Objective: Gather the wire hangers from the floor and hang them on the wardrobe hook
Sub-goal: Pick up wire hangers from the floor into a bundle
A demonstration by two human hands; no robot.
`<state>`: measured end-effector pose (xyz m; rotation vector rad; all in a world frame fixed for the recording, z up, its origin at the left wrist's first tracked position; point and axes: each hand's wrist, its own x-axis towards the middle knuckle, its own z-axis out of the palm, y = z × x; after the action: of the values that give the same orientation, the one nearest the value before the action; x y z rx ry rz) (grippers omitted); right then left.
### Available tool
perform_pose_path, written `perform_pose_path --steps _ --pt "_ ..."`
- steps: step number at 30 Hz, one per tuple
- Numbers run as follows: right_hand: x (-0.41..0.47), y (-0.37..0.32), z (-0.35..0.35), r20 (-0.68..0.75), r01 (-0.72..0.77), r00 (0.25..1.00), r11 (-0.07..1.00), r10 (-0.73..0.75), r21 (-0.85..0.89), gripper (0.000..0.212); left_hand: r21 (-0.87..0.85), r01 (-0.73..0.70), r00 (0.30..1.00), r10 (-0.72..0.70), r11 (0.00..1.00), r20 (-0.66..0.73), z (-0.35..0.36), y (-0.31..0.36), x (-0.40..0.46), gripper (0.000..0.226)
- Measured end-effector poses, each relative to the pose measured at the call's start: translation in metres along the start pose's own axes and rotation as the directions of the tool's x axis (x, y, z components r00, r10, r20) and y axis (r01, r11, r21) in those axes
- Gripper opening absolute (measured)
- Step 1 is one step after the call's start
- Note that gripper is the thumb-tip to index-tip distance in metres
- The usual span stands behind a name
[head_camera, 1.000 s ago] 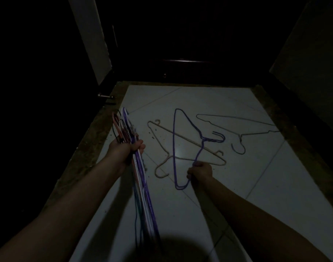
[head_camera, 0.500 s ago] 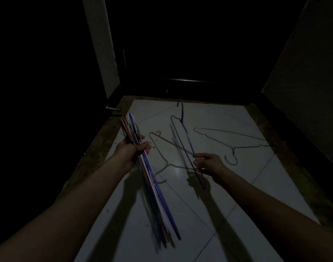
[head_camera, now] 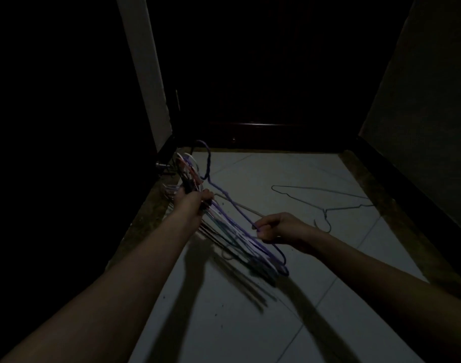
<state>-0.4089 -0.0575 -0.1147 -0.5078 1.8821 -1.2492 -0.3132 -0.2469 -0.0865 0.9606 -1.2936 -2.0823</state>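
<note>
Purple hanger [head_camera: 225,205] is up off the floor [head_camera: 250,323], right hand [head_camera: 279,227] pinching its lower wire, its hook end up by the bundle [head_camera: 192,176]. Left hand [head_camera: 191,203] is wrapped tight round that bundle of hangers. One grey hanger [head_camera: 326,197] lies flat on the tiles further right, well apart from both hands. Pale hanger [head_camera: 240,206] pokes out behind the purple one, mostly hidden. Pretty dark overall.
</note>
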Motion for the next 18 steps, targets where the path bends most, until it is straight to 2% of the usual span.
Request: perform_pose_path --steps 5,9,12,15,18 --pt "0.005 0.004 0.003 0.024 0.005 1.000 0.997 -0.003 -0.073 0.040 -0.007 -0.029 0.999 0.028 1.000 -0.033 -0.001 -0.003 -0.002 0.052" --pt "0.010 0.015 0.005 0.091 -0.008 0.996 0.998 0.014 -0.065 0.038 -0.055 -0.049 0.998 0.048 0.997 -0.028 -0.005 -0.009 0.005 0.074" --pt "0.013 0.022 0.004 0.140 -0.023 0.990 1.000 0.025 -0.015 0.026 -0.006 -0.070 0.997 0.069 0.998 -0.027 -0.006 -0.014 0.008 0.058" --pt "0.021 0.032 0.001 0.078 -0.041 0.996 0.998 0.037 0.049 0.023 -0.035 -0.023 0.998 0.021 0.999 -0.062 -0.010 -0.021 0.015 0.049" --pt "0.034 0.046 -0.001 -0.075 -0.010 0.997 1.000 0.008 -0.020 0.025 -0.069 0.003 0.997 -0.008 0.998 -0.071 -0.016 -0.029 0.023 0.050"
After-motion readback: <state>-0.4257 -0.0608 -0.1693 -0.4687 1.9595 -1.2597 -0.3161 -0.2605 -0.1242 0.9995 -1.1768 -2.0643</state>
